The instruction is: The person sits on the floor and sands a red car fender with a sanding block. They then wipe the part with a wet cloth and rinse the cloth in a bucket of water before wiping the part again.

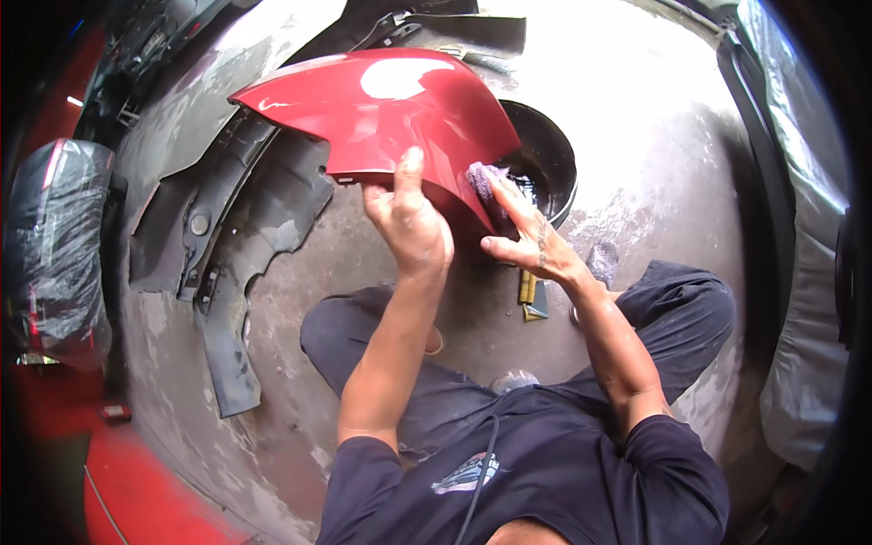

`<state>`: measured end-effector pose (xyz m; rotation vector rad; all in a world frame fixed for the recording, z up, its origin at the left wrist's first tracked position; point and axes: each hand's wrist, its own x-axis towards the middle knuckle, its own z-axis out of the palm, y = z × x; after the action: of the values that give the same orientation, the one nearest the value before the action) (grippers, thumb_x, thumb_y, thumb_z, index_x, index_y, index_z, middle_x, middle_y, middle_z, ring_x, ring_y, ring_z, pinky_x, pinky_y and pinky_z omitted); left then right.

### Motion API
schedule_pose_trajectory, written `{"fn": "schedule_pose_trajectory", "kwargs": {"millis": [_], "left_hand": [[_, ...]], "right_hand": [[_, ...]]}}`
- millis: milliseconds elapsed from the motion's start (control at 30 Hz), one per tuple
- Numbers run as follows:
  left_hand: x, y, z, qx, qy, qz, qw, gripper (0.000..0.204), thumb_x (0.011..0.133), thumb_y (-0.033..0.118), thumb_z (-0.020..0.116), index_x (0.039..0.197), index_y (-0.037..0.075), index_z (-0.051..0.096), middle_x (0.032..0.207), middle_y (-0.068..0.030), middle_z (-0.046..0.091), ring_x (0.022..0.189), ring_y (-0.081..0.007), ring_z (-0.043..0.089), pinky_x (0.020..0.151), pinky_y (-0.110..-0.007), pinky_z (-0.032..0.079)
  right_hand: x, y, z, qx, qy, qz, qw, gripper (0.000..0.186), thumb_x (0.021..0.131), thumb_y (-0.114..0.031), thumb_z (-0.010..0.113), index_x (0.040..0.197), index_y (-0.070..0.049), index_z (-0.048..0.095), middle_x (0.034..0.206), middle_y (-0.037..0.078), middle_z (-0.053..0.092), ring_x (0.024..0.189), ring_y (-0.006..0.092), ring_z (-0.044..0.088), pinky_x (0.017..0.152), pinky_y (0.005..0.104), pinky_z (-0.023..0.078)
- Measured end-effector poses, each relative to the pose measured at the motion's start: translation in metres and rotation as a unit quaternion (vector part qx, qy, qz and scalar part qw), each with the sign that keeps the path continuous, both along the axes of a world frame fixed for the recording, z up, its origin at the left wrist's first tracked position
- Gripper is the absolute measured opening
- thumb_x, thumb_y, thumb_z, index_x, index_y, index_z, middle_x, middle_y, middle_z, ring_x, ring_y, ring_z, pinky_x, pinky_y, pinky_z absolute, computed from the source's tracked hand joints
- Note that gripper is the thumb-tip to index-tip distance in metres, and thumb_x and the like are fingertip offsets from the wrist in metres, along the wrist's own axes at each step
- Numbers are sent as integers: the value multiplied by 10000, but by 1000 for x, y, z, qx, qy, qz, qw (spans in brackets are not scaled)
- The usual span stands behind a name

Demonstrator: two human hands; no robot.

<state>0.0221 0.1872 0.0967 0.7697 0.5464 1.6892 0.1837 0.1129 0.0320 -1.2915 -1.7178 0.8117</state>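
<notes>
A grey, patchy floor (282, 391) is spread across the frame. A glossy red panel (391, 109) is held at upper centre. The grip of the left hand (416, 227) is clamped on the panel's lower edge, with the thumb laid on the red face. The grip of the right hand (538, 243) is clamped on a purple cloth (483, 183), which is set against the panel's lower right edge. A black basin (549, 150) is partly covered by the panel. Dark grey trim (283, 177) is laid at left.
</notes>
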Motion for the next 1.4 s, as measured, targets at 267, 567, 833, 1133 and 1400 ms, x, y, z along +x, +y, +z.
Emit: {"fn": "schedule_pose_trajectory", "kwargs": {"millis": [267,567,833,1133,1400], "left_hand": [[68,-3,1,48,154,57,985,178,964,70,708,1102,-38,679,1052,-90,712,939,-151,660,863,-316,529],[72,-26,-21,127,284,-244,919,559,929,56,703,1457,-22,538,1310,-123,624,1143,-196,594,1012,-334,489],[37,100,-150,49,695,-196,690,272,946,199,623,1089,22,771,1110,-225,738,1037,-400,717,889,-418,575],[64,251,-300,100,715,-399,566,233,922,150,629,1059,14,757,1028,-201,764,937,-304,750,828,-427,583],[103,204,-330,225,855,-400,243,217,900,129,615,1018,3,748,1002,-218,754,929,-349,737,823,-442,578]], "right_hand": [[-7,4,-9,47,-32,-184,981,929,840,-342,784,1555,47,334,1505,317,442,1397,474,437,1172,527,367],[-5,-19,-10,107,225,-348,904,439,907,-202,770,1247,13,595,994,96,681,889,213,651,825,351,523],[56,-33,-47,62,242,-412,876,289,825,-182,784,1019,-62,607,875,-12,586,809,97,518,754,270,429],[70,-39,-77,88,78,-399,909,568,732,-164,795,1234,-8,580,982,44,652,883,159,623,823,317,512],[101,-28,-68,70,247,-411,875,534,851,-200,721,1322,10,581,1100,119,714,973,208,673,862,346,536]]}}
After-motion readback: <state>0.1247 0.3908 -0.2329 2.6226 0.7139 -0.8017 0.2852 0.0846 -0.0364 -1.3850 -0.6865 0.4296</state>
